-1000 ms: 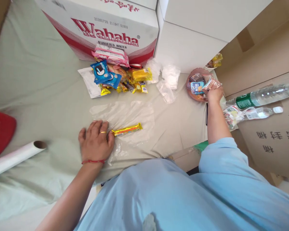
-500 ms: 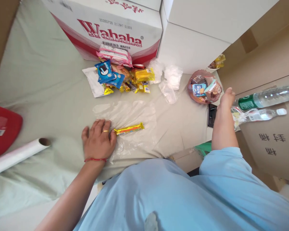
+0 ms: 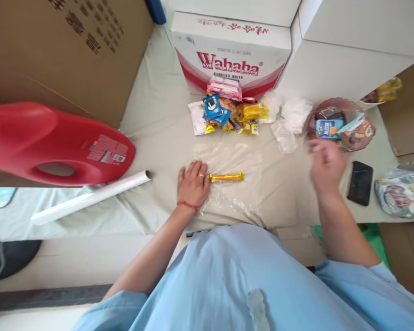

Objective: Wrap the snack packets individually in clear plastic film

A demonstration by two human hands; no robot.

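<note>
My left hand (image 3: pixel 193 184) lies flat on the edge of a clear plastic bag (image 3: pixel 251 158), fingers stretched out, its thumb against the end of a yellow-wrapped snack bar (image 3: pixel 227 178). The bar lies on the bag. My right hand (image 3: pixel 326 168) is in the air over the table's right side, in front of a pinkish bowl (image 3: pixel 362 112) of packaged snacks. Motion smears its fingers, so I cannot see whether they hold anything. Beyond the bag is a heap of small snack packets, among them blue packets (image 3: pixel 212 106) and a yellow packet (image 3: pixel 255 110).
A Wahaha carton (image 3: pixel 232 46) stands behind the heap. Crumpled clear plastic (image 3: pixel 293 115) lies beside it. On the left are a red jug (image 3: pixel 72 142) and a white roll (image 3: pixel 93 197). A black phone (image 3: pixel 360 183) and a plastic-bagged bundle (image 3: pixel 400 195) lie right.
My right hand has come back leftward from the bottles at the far right to in front of the bowl. The view has swung left; my left hand stays on the bag.
</note>
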